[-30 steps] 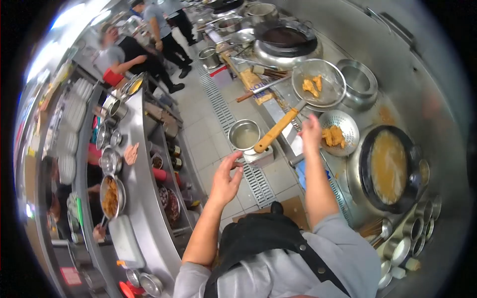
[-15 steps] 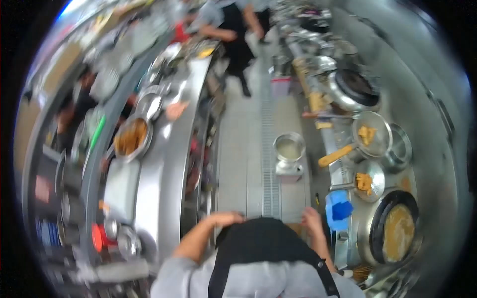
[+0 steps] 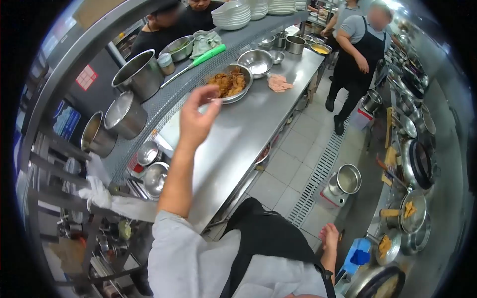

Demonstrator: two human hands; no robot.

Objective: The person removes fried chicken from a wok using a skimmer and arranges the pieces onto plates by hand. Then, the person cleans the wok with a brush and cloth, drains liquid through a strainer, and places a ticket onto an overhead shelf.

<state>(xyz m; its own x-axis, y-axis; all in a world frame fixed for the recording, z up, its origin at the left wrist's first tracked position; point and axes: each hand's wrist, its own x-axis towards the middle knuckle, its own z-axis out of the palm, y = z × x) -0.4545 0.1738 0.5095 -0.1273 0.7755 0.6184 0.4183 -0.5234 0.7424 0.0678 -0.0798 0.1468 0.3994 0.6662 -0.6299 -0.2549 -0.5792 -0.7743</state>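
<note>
Fingers of the left hand (image 3: 198, 116) bent, with a narrow gap to the thumb, at the near side of a metal bowl (image 3: 249, 75); contact with the rim impossible to tell. Browned pieces (image 3: 228, 83) heaped inside that bowl, on the left worktop (image 3: 233, 136). Just beyond, a wider bowl (image 3: 255, 61) and, to its right, pale pink meat (image 3: 279, 83) directly on the metal surface. Nearer, partly behind the left forearm, a white board (image 3: 171, 130) and two small bowls (image 3: 155, 178).

Right hand (image 3: 329, 235) low at the near right, fingers apart and loosely bent, with nothing visible in the grasp; near it, a blue item (image 3: 360, 256). Farther right, golden pieces in a strainer (image 3: 420, 217) and in a ladle (image 3: 394, 251). Between the two sides, a pot (image 3: 348, 179) above the tiled floor (image 3: 280, 171). Far off, a person in a black apron (image 3: 365, 54), standing.
</note>
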